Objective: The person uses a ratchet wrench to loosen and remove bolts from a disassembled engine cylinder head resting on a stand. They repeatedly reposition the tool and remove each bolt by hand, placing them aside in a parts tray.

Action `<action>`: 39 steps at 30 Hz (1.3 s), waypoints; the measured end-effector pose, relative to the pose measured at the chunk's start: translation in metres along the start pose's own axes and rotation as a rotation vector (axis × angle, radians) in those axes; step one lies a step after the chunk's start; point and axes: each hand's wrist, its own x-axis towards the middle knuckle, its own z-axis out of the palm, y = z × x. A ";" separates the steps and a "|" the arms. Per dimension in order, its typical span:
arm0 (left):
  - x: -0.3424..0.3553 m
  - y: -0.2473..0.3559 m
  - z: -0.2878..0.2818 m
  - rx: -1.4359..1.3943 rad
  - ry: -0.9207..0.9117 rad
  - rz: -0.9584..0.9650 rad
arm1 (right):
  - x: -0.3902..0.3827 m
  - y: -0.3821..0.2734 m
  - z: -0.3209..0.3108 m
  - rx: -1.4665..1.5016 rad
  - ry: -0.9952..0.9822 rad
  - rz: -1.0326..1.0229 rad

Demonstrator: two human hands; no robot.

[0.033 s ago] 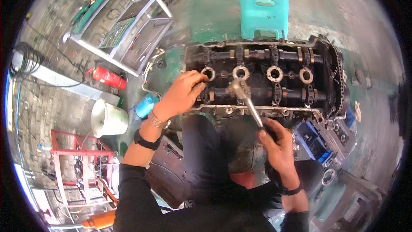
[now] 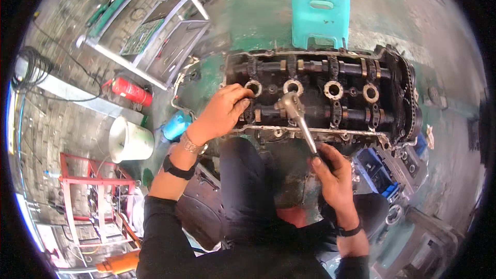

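Note:
A dark, oily cylinder head (image 2: 315, 108) lies across the middle, with two camshafts and a row of pale round rings. At its left end my left hand (image 2: 225, 108) bends its fingers over the edge of the leftmost ring (image 2: 253, 89), the thumb lower beside the near camshaft. My right hand (image 2: 336, 175) is wrapped around the dark handle of a ratchet wrench (image 2: 305, 129). The wrench slants up and left, its head (image 2: 292, 104) over the near camshaft, just below the second ring. Whatever sits under the wrench head is hidden.
Beyond the cylinder head stands a turquoise plastic stool (image 2: 320, 8). At left are a metal cart (image 2: 150, 67), a fire extinguisher (image 2: 132, 91), a white bucket (image 2: 135, 142) and a red frame (image 2: 93, 181). A blue tray (image 2: 377, 170) with dark parts lies to the right.
The view has shifted very slightly, so the cylinder head and stool sit a little farther right. Both hands and the ratchet wrench keep nearly the same places.

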 end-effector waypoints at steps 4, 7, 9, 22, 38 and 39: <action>-0.008 -0.006 0.010 -0.160 0.123 -0.059 | -0.005 -0.004 0.016 0.069 -0.014 0.061; -0.014 -0.012 0.016 -0.251 0.266 -0.085 | -0.005 -0.006 0.031 0.054 0.012 0.035; -0.019 -0.017 0.016 -0.292 0.375 -0.094 | -0.004 -0.006 0.039 0.011 0.011 0.028; -0.044 -0.050 0.010 -0.438 0.633 -0.138 | 0.002 0.002 0.074 -0.004 0.062 0.054; -0.014 -0.008 0.009 -0.423 0.390 0.124 | -0.008 -0.012 0.099 -0.446 0.024 -0.247; -0.012 -0.005 0.009 -0.415 0.329 0.126 | -0.009 -0.011 0.102 -0.432 0.030 -0.248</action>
